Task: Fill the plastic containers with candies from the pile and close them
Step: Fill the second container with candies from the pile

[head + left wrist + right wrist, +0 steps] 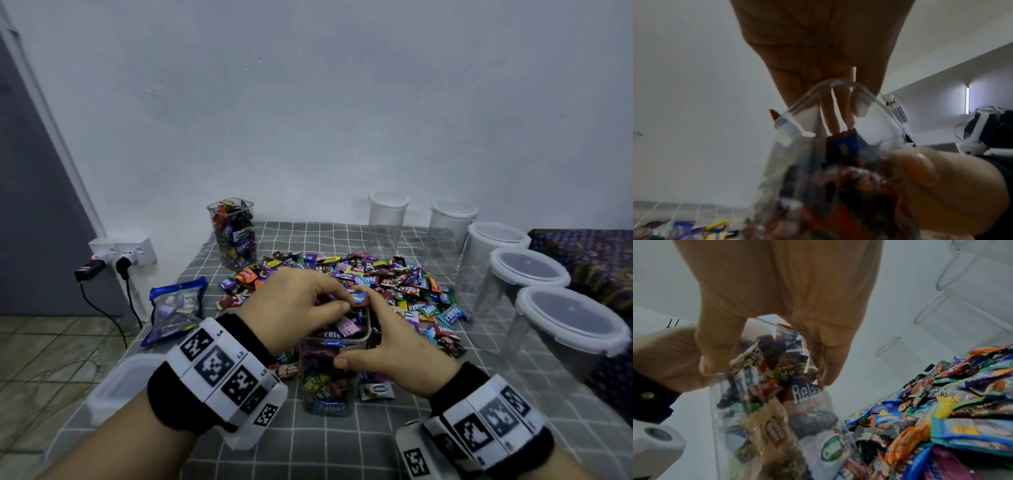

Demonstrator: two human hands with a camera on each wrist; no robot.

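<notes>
A clear square container (329, 373) packed with wrapped candies stands uncapped on the grey checked cloth in front of me. My right hand (356, 329) grips its upper part, thumb on the near wall and fingers on the far side; the right wrist view shows that hand (764, 363) wrapped round the container (777, 410). My left hand (342, 299) hovers over the mouth, fingers curled, pinching a blue-and-red candy (360, 298) at the rim. In the left wrist view its fingers (830, 113) reach into the container onto that candy (846, 146). The candy pile (394, 284) lies just beyond.
A second filled, uncapped container (234, 233) stands at the back left. Several empty lidded containers (527, 284) line the right side. A loose lid (116, 387) lies under my left forearm, a blue candy bag (178, 308) at the left edge, and a wall socket with plugs (120, 257) beyond it.
</notes>
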